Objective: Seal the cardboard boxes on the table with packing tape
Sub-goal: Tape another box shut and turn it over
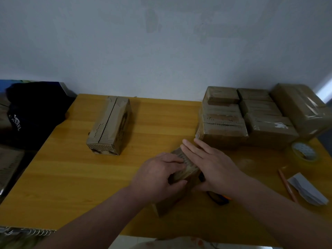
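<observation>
Cardboard box (pixel 187 168), long axis running away from person: left hand (pixel 158 175) curled round it, right hand (pixel 213 164) flat atop; tape roll (pixel 309 159) right of box, nearer right hand.

Only one piece of lettering comes near readable: white print (pixel 15 124) on the black fabric garment (pixel 36 108) lying at the far left, beside the yellow wooden table (pixel 71 177). It runs tilted, seems to begin with "C" and end in "EL" (the letters between are too blurred to tell). The roll of yellowish clear packing tape (pixel 313 159), at the right of the table, has a pale core face with fine dark marks, too small to read. Dark smudges on the long brown cardboard box (pixel 109 123), far left on the table, form no legible word.
</observation>
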